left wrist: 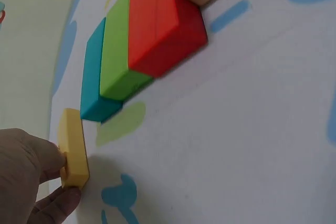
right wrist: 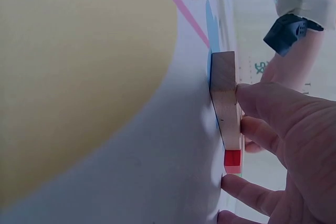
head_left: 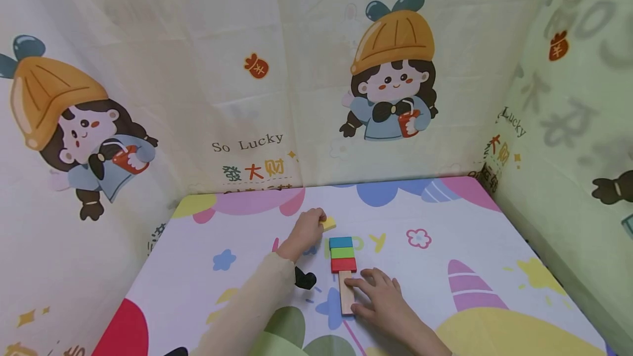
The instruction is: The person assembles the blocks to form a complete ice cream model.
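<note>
Near the far part of the table, my left hand point(head_left: 307, 233) pinches a yellow wooden block point(left wrist: 77, 153) by its end. Just to the right of it lies a row of blocks, touching side by side: blue point(head_left: 340, 242), green point(head_left: 342, 252) and red point(head_left: 343, 265). A longer plain wood block point(head_left: 346, 301) runs from the red one toward me, at a right angle to the row's bars. My right hand point(head_left: 384, 302) rests its thumb and a finger on top of the plain block, other fingers spread beside it. The yellow block stands apart from the blue one.
A printed cloth point(head_left: 405, 224) with pastel shapes covers the table. Patterned curtains point(head_left: 316, 98) hang behind it and along both sides. A dark wrist camera point(right wrist: 286, 32) sits on the left wrist.
</note>
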A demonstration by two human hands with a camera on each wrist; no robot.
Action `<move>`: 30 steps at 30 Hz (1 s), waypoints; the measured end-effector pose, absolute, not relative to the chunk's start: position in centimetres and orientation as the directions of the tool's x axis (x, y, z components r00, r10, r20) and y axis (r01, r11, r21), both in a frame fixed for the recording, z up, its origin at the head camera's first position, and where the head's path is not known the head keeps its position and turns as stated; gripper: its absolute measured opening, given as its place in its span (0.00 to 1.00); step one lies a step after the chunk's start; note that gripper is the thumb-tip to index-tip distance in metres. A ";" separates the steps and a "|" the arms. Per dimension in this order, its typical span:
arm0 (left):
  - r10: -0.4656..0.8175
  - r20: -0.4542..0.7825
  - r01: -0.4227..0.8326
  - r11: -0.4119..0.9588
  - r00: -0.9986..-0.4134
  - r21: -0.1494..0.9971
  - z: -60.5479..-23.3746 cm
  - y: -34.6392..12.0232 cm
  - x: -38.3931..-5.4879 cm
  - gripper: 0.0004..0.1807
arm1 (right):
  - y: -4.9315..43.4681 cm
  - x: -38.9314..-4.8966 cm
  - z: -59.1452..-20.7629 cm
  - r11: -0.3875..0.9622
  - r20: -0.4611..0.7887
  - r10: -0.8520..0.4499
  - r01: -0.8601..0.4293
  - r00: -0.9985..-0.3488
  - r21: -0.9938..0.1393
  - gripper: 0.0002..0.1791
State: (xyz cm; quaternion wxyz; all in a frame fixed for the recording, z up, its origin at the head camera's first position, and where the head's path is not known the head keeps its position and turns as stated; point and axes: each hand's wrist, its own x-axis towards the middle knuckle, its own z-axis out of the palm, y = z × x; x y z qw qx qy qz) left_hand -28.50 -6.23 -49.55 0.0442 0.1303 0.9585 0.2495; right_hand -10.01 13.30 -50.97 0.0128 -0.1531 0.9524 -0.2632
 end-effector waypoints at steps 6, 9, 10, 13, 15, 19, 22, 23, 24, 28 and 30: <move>0.316 -0.026 0.258 0.816 -0.948 0.518 -49.8 -5.2 -28.3 0.13 | 13.3 -10.1 -51.0 0.823 0.012 -0.295 -0.261 -0.955 -0.505 0.29; 0.337 -0.030 0.270 0.802 -0.941 0.532 -49.9 -4.9 -28.2 0.14 | 13.3 -10.2 -50.9 0.821 0.009 -0.297 -0.260 -0.955 -0.508 0.29; 0.345 -0.028 0.277 0.797 -0.938 0.536 -49.9 -4.8 -28.1 0.15 | 13.3 -10.2 -50.9 0.820 0.010 -0.299 -0.262 -0.954 -0.510 0.29; 0.369 -0.033 0.295 0.791 -0.929 0.537 -49.8 -4.5 -27.8 0.15 | 13.3 -10.1 -50.9 0.823 0.006 -0.296 -0.258 -0.955 -0.507 0.29; 0.382 -0.031 0.309 0.789 -0.923 0.532 -49.6 -4.4 -27.4 0.15 | 13.3 -10.1 -50.8 0.826 0.000 -0.293 -0.254 -0.956 -0.503 0.30; 0.395 -0.037 0.315 0.784 -0.918 0.535 -49.4 -4.1 -27.1 0.14 | 13.3 -10.1 -50.8 0.828 -0.005 -0.288 -0.247 -0.958 -0.503 0.30; 0.396 -0.049 0.309 0.784 -0.917 0.539 -49.4 -4.0 -26.8 0.14 | 13.5 -10.1 -50.8 0.824 0.018 -0.296 -0.265 -0.955 -0.500 0.30; 0.396 -0.055 0.308 0.786 -0.916 0.536 -49.4 -3.9 -26.8 0.15 | 13.6 -10.1 -50.7 0.824 0.028 -0.298 -0.272 -0.954 -0.497 0.30; 0.398 -0.055 0.311 0.788 -0.916 0.531 -49.5 -3.8 -26.7 0.15 | 13.7 -10.1 -50.7 0.823 0.037 -0.301 -0.279 -0.953 -0.495 0.29; 0.398 -0.047 0.320 0.798 -0.916 0.510 -49.7 -3.7 -26.6 0.15 | 13.8 -10.1 -50.8 0.821 0.037 -0.303 -0.281 -0.952 -0.498 0.29; 0.395 -0.039 0.320 0.795 -0.918 0.514 -49.8 -3.8 -26.6 0.15 | 13.8 -10.1 -50.9 0.823 0.023 -0.301 -0.273 -0.953 -0.498 0.30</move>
